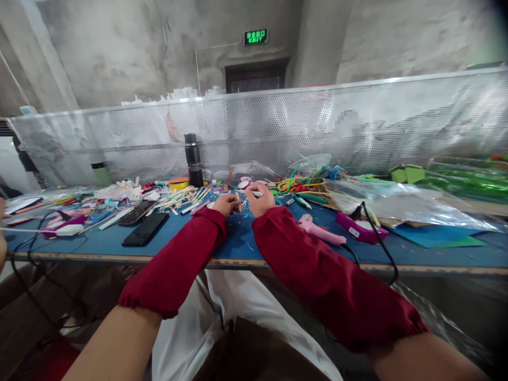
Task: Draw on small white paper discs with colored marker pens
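Observation:
My left hand (226,203) and my right hand (260,200) meet at the middle of the blue table (222,243), both in red sleeves. The left hand's fingers are curled around a small pale stick-like piece (238,200). The right hand pinches a small white piece (257,194) close to it. The pieces are too small to name. A pile of white and coloured sticks (180,198) lies just left of my hands.
Two black phones (145,228) lie to the left, a black bottle (194,160) stands behind. A pink glue gun (319,230) and a purple one (359,226) with black cords sit right. Coloured wires (305,185), plastic bags and a perforated metal screen (278,121) lie beyond.

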A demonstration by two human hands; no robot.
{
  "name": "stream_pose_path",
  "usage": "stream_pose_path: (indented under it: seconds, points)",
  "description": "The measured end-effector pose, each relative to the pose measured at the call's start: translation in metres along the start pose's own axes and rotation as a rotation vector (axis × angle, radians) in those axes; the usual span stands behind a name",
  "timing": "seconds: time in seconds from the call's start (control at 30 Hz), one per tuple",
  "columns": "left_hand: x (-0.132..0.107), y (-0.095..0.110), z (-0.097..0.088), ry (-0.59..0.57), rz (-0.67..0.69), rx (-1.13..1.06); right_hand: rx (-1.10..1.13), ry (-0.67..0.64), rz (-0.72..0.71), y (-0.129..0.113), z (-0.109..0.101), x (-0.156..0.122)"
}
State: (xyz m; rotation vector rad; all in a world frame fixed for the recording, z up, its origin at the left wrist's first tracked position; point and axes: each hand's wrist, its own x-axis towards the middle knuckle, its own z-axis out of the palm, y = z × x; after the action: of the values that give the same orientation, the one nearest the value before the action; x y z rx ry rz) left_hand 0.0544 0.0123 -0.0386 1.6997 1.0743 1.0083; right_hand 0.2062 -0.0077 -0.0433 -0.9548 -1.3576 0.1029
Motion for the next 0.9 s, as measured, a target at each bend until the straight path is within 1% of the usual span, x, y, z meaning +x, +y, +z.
stream_pose_path:
  seconds: [0.13, 0.27, 0.4, 0.6, 0.73, 0.9]
  points:
    - [0.0010, -0.0016, 0.0003, -0.004, 0.002, -0.010, -0.006, -0.003, 0.000, -0.0002, 0.0003, 0.0004]
    - [0.0017, -0.0016, -0.0002, -0.011, 0.003, -0.024, 0.014, 0.025, 0.012, -0.0003, 0.0005, 0.0006]
    - [0.0015, -0.0014, -0.0005, -0.030, 0.016, -0.026, 0.005, 0.005, 0.001, -0.0022, -0.0001, -0.0003]
    - [0.0012, -0.0017, 0.0000, -0.006, -0.003, -0.018, 0.016, 0.021, -0.013, -0.0021, -0.0003, 0.0002]
    - [0.0009, -0.0010, 0.0001, -0.016, 0.004, -0.013, 0.019, 0.003, -0.010, -0.0009, 0.0009, -0.0003]
    - [0.0012, -0.0014, -0.0003, -0.009, -0.005, -0.007, 0.013, 0.033, -0.003, 0.0008, 0.0015, -0.0004]
